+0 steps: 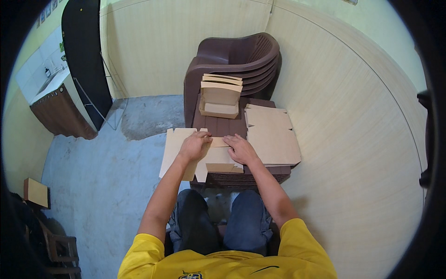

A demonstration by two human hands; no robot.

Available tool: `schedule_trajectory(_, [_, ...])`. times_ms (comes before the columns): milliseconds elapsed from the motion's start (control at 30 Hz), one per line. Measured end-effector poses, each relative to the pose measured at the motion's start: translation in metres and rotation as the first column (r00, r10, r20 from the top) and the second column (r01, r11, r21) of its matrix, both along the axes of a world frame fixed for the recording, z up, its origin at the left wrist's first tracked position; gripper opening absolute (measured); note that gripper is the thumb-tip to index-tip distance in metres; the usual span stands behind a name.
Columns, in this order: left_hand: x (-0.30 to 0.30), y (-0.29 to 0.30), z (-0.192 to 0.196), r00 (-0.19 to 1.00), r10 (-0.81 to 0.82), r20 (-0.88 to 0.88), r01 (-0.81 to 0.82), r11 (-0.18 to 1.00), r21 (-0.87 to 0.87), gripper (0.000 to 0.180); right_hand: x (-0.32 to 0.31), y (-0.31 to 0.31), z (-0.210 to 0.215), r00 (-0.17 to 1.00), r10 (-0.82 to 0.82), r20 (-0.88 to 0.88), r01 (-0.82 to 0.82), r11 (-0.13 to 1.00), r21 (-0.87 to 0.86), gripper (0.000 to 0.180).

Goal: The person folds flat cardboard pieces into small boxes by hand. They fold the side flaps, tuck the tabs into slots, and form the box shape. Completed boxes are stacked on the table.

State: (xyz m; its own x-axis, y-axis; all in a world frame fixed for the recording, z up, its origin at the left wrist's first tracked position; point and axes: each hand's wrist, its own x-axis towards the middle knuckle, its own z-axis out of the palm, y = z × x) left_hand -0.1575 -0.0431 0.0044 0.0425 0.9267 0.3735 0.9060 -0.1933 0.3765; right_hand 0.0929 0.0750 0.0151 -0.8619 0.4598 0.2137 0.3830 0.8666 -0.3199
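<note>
A tan cardboard box blank lies across the front of a brown plastic surface in front of my knees, its panels partly folded. My left hand is at its far edge, fingers bent and closed on the cardboard. Across a narrow strip of card, my right hand rests on the same blank with its fingers spread and pointing inward. A folded flap shows along the blank's near side. The undersides of both hands are hidden.
Folded cardboard boxes, nested together, stand behind my hands. At right lies a stack of flat blanks. Stacked brown chairs stand at the back, beside a panelled wall. A small cardboard box is at far left.
</note>
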Motion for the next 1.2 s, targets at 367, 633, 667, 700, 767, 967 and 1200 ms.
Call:
schedule_trajectory(367, [0.012,-0.008,0.006,0.984,0.002,-0.176,-0.006,1.000,-0.021,0.051,-0.011,-0.019,0.015,0.973,-0.162,0.167,0.107,0.949,0.295,0.053])
schedule_trajectory(633, [0.027,0.005,0.004,0.932,0.093,-0.350,-0.144,0.982,-0.124,0.045,-0.032,-0.031,0.015,0.966,-0.198,0.163,0.147,0.949,0.279,0.055])
schedule_trajectory(667, [0.027,0.006,0.003,0.935,0.094,-0.342,-0.140,0.984,-0.112,0.042,-0.030,-0.029,0.016,0.966,-0.193,0.173,0.136,0.946,0.296,0.055])
schedule_trajectory(700, [0.026,0.004,0.001,0.943,0.097,-0.317,-0.135,0.986,-0.101,0.041,-0.027,-0.028,0.016,0.960,-0.197,0.197,0.130,0.942,0.309,0.055])
schedule_trajectory(767, [0.017,0.000,0.002,0.964,0.085,-0.251,-0.110,0.990,-0.086,0.039,-0.022,-0.026,0.018,0.965,-0.192,0.179,0.129,0.940,0.317,0.055])
schedule_trajectory(967, [0.010,-0.006,0.004,0.969,0.178,-0.169,-0.180,0.984,0.004,0.036,-0.014,-0.030,0.019,0.957,-0.234,0.172,0.160,0.919,0.360,0.056])
schedule_trajectory(1200, [0.010,-0.005,-0.008,0.959,0.243,-0.143,-0.242,0.970,0.024,0.030,0.000,-0.027,0.029,0.937,-0.319,0.144,0.278,0.927,0.251,0.053])
